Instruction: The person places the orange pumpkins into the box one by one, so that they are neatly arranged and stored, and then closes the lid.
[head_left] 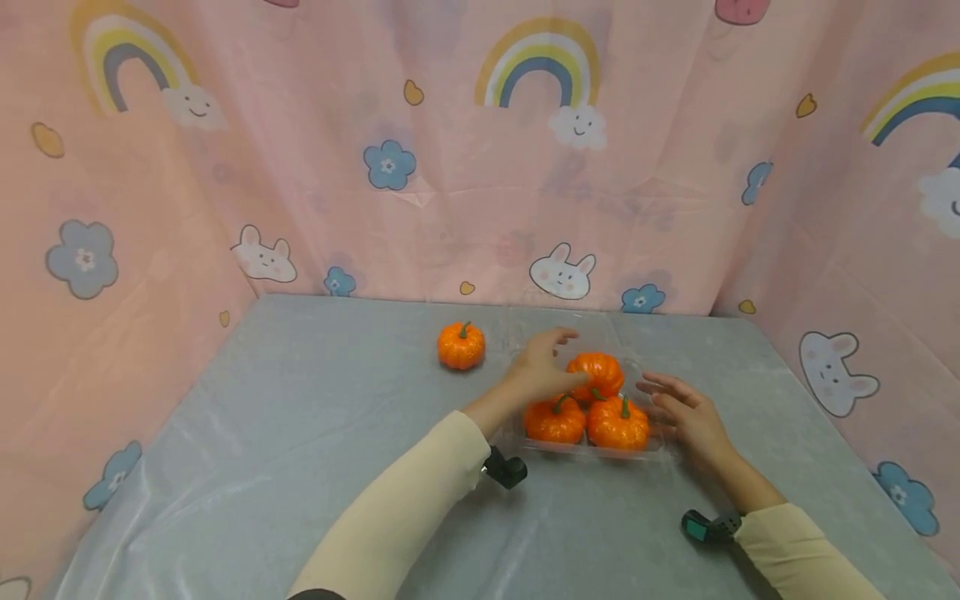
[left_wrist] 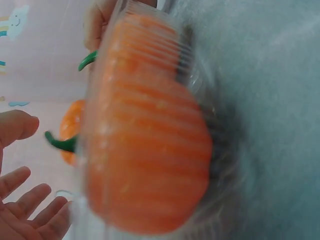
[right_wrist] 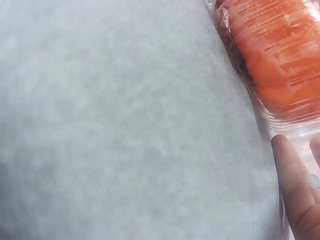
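A clear plastic clamshell box (head_left: 543,447) holds three small orange pumpkins with green stems: a front left pumpkin (head_left: 551,423), a front right pumpkin (head_left: 619,425) and a back pumpkin (head_left: 606,372) tipped toward me. Above the box's left side, my left hand (head_left: 542,367) has its fingers spread and grips nothing; its thumb overlaps the back pumpkin in the head view. At the box's right wall is my right hand (head_left: 692,421), fingers loosely extended. In the right wrist view one fingertip (right_wrist: 281,142) lies right at the box's edge. A fourth pumpkin (head_left: 461,347) sits outside, left of the box.
The box's transparent lid (head_left: 592,323) lies folded back toward the rear curtain (head_left: 465,217). A grey cloth (head_left: 315,400) covers the table, and pink printed curtains stand around three sides. Black wrist-camera mounts (head_left: 507,468) hang beneath both wrists.
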